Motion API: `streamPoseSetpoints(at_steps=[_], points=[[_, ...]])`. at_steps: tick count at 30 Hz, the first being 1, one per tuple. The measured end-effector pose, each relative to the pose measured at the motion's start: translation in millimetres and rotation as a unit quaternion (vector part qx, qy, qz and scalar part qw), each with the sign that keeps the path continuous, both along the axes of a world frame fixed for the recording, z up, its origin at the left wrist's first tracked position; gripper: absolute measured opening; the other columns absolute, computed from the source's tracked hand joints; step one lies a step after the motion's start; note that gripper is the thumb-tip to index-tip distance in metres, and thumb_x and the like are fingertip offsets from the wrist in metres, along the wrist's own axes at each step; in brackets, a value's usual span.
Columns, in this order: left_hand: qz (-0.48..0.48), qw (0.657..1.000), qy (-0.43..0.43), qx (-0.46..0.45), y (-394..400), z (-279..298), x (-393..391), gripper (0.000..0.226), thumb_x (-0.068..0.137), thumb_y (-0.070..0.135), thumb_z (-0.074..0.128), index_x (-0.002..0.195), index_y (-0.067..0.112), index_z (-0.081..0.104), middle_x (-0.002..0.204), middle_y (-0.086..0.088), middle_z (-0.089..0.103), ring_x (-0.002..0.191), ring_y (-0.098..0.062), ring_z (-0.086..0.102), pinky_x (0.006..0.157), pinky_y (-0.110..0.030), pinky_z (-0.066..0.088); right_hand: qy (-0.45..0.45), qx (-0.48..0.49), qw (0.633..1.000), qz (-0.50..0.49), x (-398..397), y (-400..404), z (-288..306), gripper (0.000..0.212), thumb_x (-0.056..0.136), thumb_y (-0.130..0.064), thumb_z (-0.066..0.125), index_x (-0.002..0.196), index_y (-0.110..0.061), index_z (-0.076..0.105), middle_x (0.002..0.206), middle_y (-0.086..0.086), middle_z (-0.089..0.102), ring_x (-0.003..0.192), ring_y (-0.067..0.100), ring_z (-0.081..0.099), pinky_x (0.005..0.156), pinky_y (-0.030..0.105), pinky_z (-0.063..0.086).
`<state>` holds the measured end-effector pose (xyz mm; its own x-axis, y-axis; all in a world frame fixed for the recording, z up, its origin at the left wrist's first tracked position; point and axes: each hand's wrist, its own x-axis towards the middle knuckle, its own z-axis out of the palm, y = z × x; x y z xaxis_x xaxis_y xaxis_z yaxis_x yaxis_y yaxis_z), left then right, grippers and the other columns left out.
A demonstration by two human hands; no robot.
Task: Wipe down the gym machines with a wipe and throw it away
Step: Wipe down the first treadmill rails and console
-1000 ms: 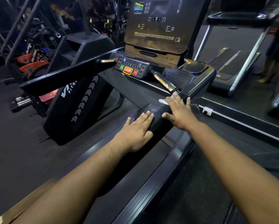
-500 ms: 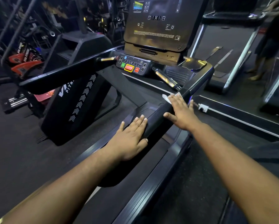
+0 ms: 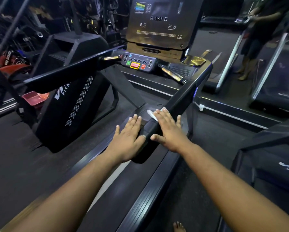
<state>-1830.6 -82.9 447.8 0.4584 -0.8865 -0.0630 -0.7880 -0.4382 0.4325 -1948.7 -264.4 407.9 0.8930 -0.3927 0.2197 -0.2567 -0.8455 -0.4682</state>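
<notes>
From my head camera, looking down along the treadmill's right handrail (image 3: 177, 104), the change over the last second was small but telling: my right hand (image 3: 169, 129) had slid back toward me along the rail, drawing the white wipe (image 3: 153, 113) with it, while my left hand (image 3: 129, 137) had shifted only a little at the near end of the same rail. I took that to mean the stroke was running down the rail toward its rounded near tip, so this handrail was likely close to done, though the console (image 3: 139, 63) with its coloured buttons, the far left handrail (image 3: 65, 76) and the other machines looked untouched as far as I could judge, and the wipe was nowhere near being thrown away. My right hand lay flat and spread, fingers straight, palm pressing the wipe against the top of the rail; only a white corner of the wipe showed past my fingertips on the far left side. My left hand was likewise flat, fingers straight and together, resting on the rail's inner side just beside my right thumb, holding nothing. Another person stood at the far right by a neighbouring treadmill (image 3: 227, 64).
</notes>
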Motion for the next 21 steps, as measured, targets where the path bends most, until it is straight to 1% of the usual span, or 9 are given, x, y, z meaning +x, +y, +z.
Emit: streamPoseSetpoints(at_steps=[4, 6, 8, 9, 11, 14, 17, 19, 21], points=[[0.032, 0.996, 0.044, -0.070, 14, -4, -1, 0.066, 0.109, 0.032, 0.032, 0.164, 0.030, -0.004, 0.170, 0.014, -0.014, 0.154, 0.000, -0.017, 0.127, -0.048, -0.012, -0.005, 0.000, 1.000, 0.011, -5, 43, -2, 0.136, 0.053, -0.108, 0.005, 0.163, -0.028, 0.010, 0.170, -0.011, 0.004, 0.154, 0.004, -0.017, 0.118, 0.066, -0.014], [0.049, 0.993, 0.062, -0.093, 17, -5, -3, 0.064, 0.109, 0.040, 0.028, 0.164, 0.029, -0.004, 0.170, 0.014, -0.013, 0.154, 0.000, -0.016, 0.126, -0.049, -0.013, -0.016, -0.002, 1.000, 0.016, -7, 65, -4, 0.136, 0.054, -0.108, 0.006, 0.163, -0.027, 0.012, 0.170, -0.010, 0.005, 0.154, 0.005, -0.017, 0.119, 0.066, -0.014], [0.059, 0.988, 0.091, -0.114, 19, -5, -6, 0.069, 0.104, 0.050, 0.021, 0.164, 0.028, -0.005, 0.170, 0.013, -0.013, 0.153, 0.001, -0.016, 0.126, -0.048, -0.014, -0.035, -0.003, 0.999, 0.024, -10, 88, -8, 0.135, 0.057, -0.106, 0.008, 0.163, -0.024, 0.014, 0.171, -0.008, 0.006, 0.154, 0.006, -0.017, 0.119, 0.067, -0.012], [0.060, 0.985, 0.105, -0.126, 19, -5, -6, 0.069, 0.103, 0.050, 0.020, 0.164, 0.029, -0.005, 0.171, 0.014, -0.012, 0.153, 0.002, -0.015, 0.126, -0.048, -0.014, -0.046, -0.001, 0.999, 0.027, -11, 98, -9, 0.135, 0.058, -0.106, 0.009, 0.163, -0.022, 0.014, 0.171, -0.007, 0.005, 0.154, 0.006, -0.017, 0.119, 0.067, -0.012], [0.063, 0.977, 0.132, -0.155, 16, -5, -7, 0.067, 0.104, 0.049, 0.022, 0.163, 0.032, -0.005, 0.170, 0.015, -0.011, 0.152, 0.005, -0.014, 0.126, -0.048, -0.014, -0.071, 0.000, 0.997, 0.037, -14, 117, -12, 0.132, 0.060, -0.103, 0.011, 0.164, -0.021, 0.007, 0.171, -0.005, 0.000, 0.155, 0.010, -0.017, 0.119, 0.067, -0.011], [0.068, 0.970, 0.158, -0.171, 10, -2, -11, 0.074, 0.095, 0.055, 0.020, 0.162, 0.037, -0.004, 0.170, 0.019, -0.010, 0.151, 0.008, -0.011, 0.126, -0.048, -0.013, -0.102, 0.021, 0.993, 0.046, -25, 142, -26, 0.125, 0.065, -0.096, 0.019, 0.162, -0.023, -0.007, 0.169, -0.006, -0.017, 0.156, 0.018, -0.018, 0.120, 0.068, -0.009], [0.058, 0.971, 0.152, -0.173, 5, -1, -11, 0.073, 0.095, 0.055, 0.019, 0.162, 0.037, -0.003, 0.170, 0.019, -0.009, 0.152, 0.008, -0.011, 0.126, -0.048, -0.013, -0.113, 0.024, 0.993, 0.019, -29, 148, -50, 0.125, 0.069, -0.095, 0.017, 0.162, -0.015, -0.009, 0.169, -0.001, -0.019, 0.156, 0.023, -0.016, 0.118, 0.072, -0.005], [0.056, 0.976, 0.129, -0.168, 2, 1, -10, 0.072, 0.095, 0.054, 0.018, 0.163, 0.037, 0.000, 0.171, 0.019, -0.007, 0.153, 0.007, -0.011, 0.126, -0.049, -0.012, -0.141, 0.070, 0.987, -0.028, -22, 137, -56, 0.125, 0.070, -0.097, 0.011, 0.161, -0.015, -0.014, 0.169, -0.001, -0.022, 0.156, 0.021, -0.017, 0.118, 0.072, -0.005], [0.047, 0.983, 0.096, -0.151, -1, 2, -9, 0.072, 0.096, 0.053, 0.018, 0.163, 0.036, 0.002, 0.171, 0.018, -0.005, 0.153, 0.005, -0.010, 0.127, -0.048, -0.011, -0.180, 0.178, 0.964, -0.078, -10, 122, -51, 0.124, 0.069, -0.098, 0.012, 0.159, -0.020, -0.021, 0.167, -0.006, -0.027, 0.155, 0.016, -0.022, 0.119, 0.070, -0.007]])
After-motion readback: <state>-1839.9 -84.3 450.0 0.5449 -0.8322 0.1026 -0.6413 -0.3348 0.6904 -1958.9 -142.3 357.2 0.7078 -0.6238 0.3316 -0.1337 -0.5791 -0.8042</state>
